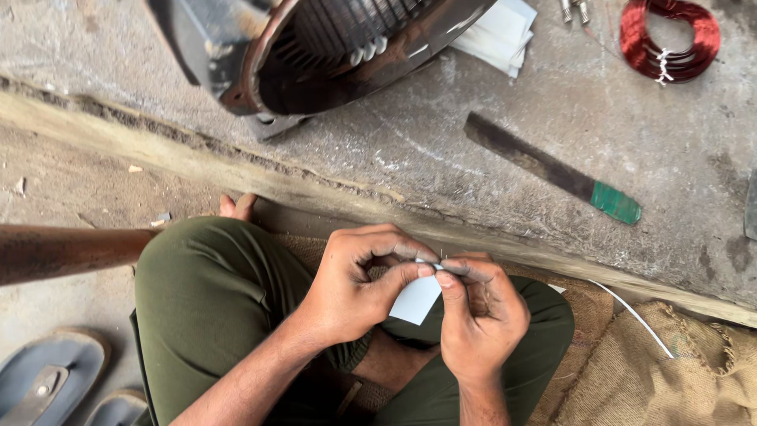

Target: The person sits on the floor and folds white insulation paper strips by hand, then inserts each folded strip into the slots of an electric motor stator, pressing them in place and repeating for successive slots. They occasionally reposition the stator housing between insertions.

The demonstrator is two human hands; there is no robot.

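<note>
Looking down from the head cam: I've got a small slip of white insulation paper (415,300) pinched up at its top edge, right over my lap where I'm sitting cross-legged in green trousers (213,300) on a burlap sack (654,371). This stuff looks super light and thin, stiffer than normal paper I'd guess, but it'll crease where you press it, so I take it right at the edge with fingertips only, no squeezing in the middle. My left hand (355,288) is curled over with thumb and forefinger closed tight on the top left corner, and my right hand (481,312) mirrors it, thumb and forefinger clamped on the same edge, tips nearly touching. Both wrists are bent inward, forearms coming up from below. Up on the concrete floor (631,134) there's the motor stator housing (331,47), a stack of white paper strips (501,35), a coil of red copper wire (670,35) and a flat tool with a green handle (552,170).
</note>
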